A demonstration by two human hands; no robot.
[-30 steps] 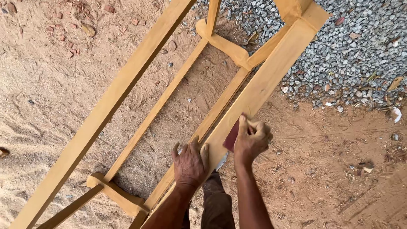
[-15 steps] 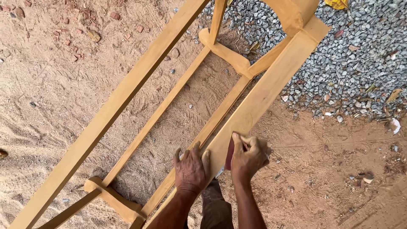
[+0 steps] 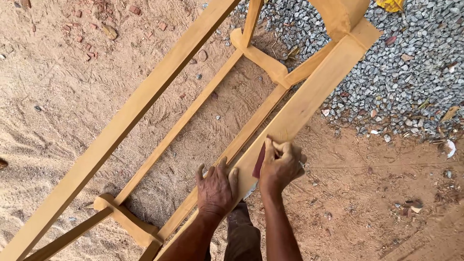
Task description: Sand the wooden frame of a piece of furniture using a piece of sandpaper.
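- Left hand (image 3: 216, 189) pressed flat on the near end of the wide wooden rail (image 3: 303, 107), fingers (image 3: 223, 167) spread and stretched out, gripping nothing.
- Right hand (image 3: 280, 164) just right of the left, curled on the same rail, fingers (image 3: 286, 147) closed over a dark reddish sheet of sandpaper (image 3: 259, 161); only the sheet's left edge shows past the palm.
- Rail running from the near centre up to the far right, part of a pale yellow wooden frame (image 3: 145, 99) lying over the ground.
- Second long rail of that frame crossing from the near left to the far centre, with thinner slats (image 3: 193, 113) between the two.
- Short cross-pieces joining the slats: one at the near left (image 3: 126, 220), one at the far centre (image 3: 258, 55).
- Sandy ground (image 3: 63, 96) under and left of the frame, with small brick fragments at the far left.
- Heap of grey gravel (image 3: 411, 72) at the far right, reddish soil (image 3: 377, 203) nearer on the right.
- No container of any kind in view.
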